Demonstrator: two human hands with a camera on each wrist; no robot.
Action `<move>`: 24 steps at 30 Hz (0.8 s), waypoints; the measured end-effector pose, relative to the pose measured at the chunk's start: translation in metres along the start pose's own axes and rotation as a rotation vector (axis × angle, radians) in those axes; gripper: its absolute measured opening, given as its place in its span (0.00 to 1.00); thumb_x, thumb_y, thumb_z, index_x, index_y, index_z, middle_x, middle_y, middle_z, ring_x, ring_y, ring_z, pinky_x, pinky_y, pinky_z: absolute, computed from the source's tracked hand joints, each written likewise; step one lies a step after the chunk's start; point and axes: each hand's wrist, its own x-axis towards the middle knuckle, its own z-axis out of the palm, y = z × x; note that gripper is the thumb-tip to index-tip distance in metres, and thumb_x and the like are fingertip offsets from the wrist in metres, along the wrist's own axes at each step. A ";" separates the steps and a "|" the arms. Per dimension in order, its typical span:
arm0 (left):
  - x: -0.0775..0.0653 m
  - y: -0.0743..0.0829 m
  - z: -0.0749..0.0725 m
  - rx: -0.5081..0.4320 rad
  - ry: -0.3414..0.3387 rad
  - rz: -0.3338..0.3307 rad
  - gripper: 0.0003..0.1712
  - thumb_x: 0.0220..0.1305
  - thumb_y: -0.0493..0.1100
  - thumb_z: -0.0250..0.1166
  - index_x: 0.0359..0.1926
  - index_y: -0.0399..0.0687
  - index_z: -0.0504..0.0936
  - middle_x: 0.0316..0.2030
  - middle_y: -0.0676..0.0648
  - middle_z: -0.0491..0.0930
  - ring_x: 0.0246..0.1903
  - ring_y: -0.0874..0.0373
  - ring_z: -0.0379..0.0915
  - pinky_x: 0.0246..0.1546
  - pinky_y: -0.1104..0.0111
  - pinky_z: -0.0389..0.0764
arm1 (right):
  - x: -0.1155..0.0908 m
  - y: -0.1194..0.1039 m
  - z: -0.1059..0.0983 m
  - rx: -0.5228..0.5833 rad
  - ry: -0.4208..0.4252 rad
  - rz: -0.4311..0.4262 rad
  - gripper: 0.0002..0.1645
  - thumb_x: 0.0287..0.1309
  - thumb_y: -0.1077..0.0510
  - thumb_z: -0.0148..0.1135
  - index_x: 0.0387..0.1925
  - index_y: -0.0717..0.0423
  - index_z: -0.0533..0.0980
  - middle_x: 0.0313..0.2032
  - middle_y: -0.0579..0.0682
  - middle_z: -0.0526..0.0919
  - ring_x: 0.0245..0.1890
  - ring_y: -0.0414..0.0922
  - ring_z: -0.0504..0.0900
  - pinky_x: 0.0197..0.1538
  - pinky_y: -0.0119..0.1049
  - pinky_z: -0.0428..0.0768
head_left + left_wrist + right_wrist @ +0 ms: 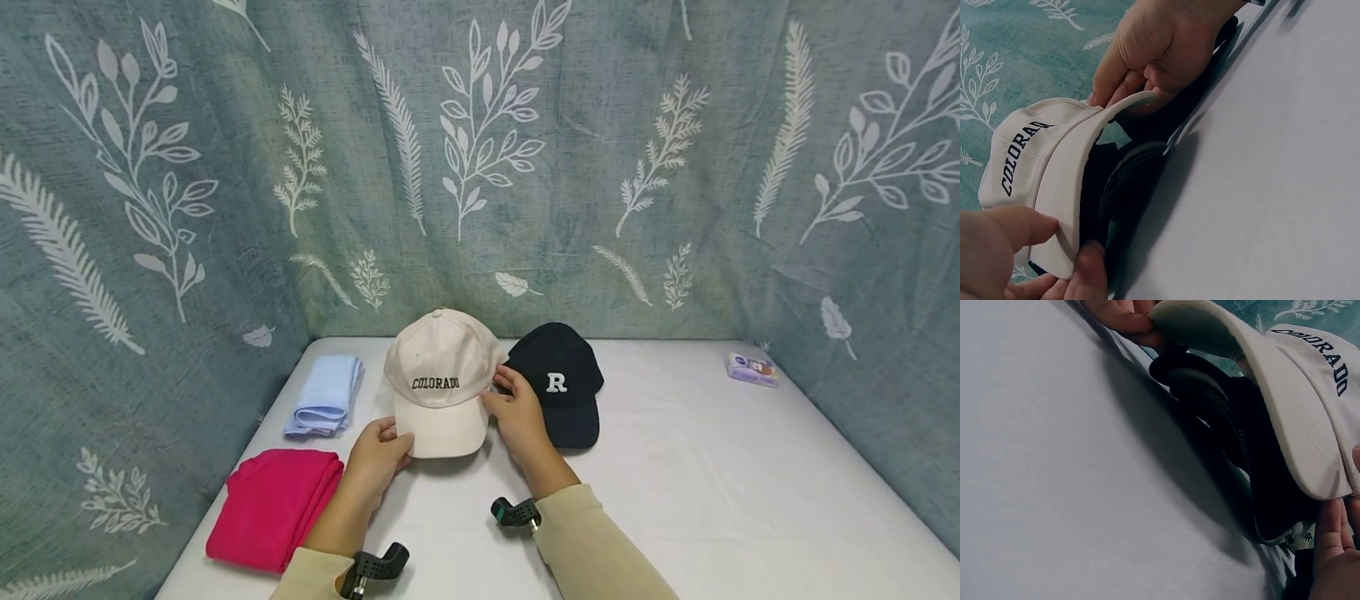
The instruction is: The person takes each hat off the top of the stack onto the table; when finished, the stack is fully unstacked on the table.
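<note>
A cream baseball cap (437,362) lettered COLORADO faces me, its brim toward me and lifted off the white surface. My left hand (375,457) pinches the brim's left corner, thumb (1038,226) on top and fingers underneath. At the cap's other side, my right hand (522,417) holds the edge where brim meets crown. Both wrist views look under the brim into dark shadowed material. A black cap (573,400) with a white R lies just right of the cream one, partly covered by my right hand.
Light blue folded cloth (327,393) lies at the left, with a folded bright pink cloth (270,508) nearer me. A small purple packet (752,370) sits at the far right. Patterned green-grey curtains (570,267) enclose the white-covered table (712,483) at the back and sides.
</note>
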 end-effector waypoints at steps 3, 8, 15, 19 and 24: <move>0.000 0.000 -0.001 -0.002 0.004 0.007 0.32 0.69 0.34 0.65 0.70 0.29 0.68 0.55 0.36 0.75 0.40 0.57 0.79 0.40 0.68 0.87 | -0.001 0.000 0.001 -0.009 0.000 -0.012 0.35 0.65 0.62 0.70 0.72 0.53 0.71 0.67 0.56 0.76 0.49 0.46 0.79 0.46 0.26 0.80; -0.001 0.003 -0.001 0.001 -0.007 0.023 0.31 0.68 0.35 0.65 0.70 0.31 0.69 0.55 0.35 0.74 0.41 0.55 0.79 0.41 0.66 0.88 | -0.005 -0.003 -0.001 -0.014 0.008 -0.020 0.35 0.65 0.61 0.70 0.72 0.53 0.71 0.67 0.57 0.76 0.49 0.46 0.80 0.45 0.24 0.80; -0.004 0.008 0.001 0.001 -0.008 0.049 0.31 0.68 0.35 0.66 0.70 0.33 0.70 0.56 0.35 0.73 0.39 0.55 0.78 0.43 0.65 0.88 | -0.008 -0.010 -0.004 -0.030 0.013 -0.058 0.36 0.66 0.61 0.70 0.72 0.51 0.70 0.67 0.55 0.77 0.49 0.45 0.81 0.46 0.25 0.81; -0.006 0.009 0.004 0.011 -0.016 0.063 0.31 0.68 0.34 0.67 0.70 0.33 0.70 0.57 0.34 0.73 0.41 0.54 0.79 0.43 0.65 0.88 | -0.011 -0.012 -0.006 -0.031 0.034 -0.064 0.35 0.65 0.60 0.71 0.71 0.51 0.70 0.66 0.53 0.77 0.49 0.44 0.82 0.46 0.25 0.82; -0.006 0.009 0.007 0.042 -0.015 0.088 0.31 0.68 0.35 0.67 0.69 0.35 0.71 0.58 0.35 0.74 0.45 0.52 0.79 0.44 0.66 0.88 | -0.012 -0.014 -0.009 0.006 0.030 -0.077 0.36 0.65 0.60 0.72 0.71 0.53 0.70 0.66 0.55 0.76 0.49 0.45 0.82 0.46 0.26 0.83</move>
